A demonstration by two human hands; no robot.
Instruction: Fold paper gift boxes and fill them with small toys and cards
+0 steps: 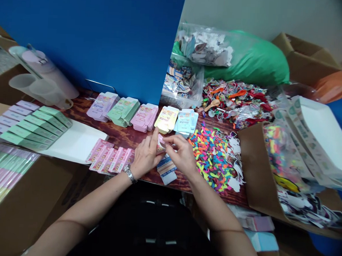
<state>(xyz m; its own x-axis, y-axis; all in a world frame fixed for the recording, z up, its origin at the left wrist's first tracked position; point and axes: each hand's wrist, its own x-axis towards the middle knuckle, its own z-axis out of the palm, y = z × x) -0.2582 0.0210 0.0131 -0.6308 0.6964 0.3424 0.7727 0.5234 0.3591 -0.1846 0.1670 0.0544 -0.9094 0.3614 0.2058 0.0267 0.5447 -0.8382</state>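
Note:
A small pink carton (160,140) sits between my two hands, mostly covered by fingers. My left hand (146,154) is closed around its left side, with a metal watch on the wrist. The fingers of my right hand (182,153) pinch at the carton's upper right edge. Just below my hands lie blue-and-white printed cards (166,169). To the left stands a row of filled-out pink boxes (111,158). Beyond my hands are stacks of flat cartons: purple (102,106), green (123,111), pink (144,117), yellow (166,119) and blue (186,122).
Colourful small pieces (212,157) are heaped right of my hands, beside a cardboard box (252,166) of bagged goods. Green and purple boxes (36,126) stand on a white tray (75,142) at left. A blue panel (92,36) rises behind; bulging bags (249,57) sit at back right.

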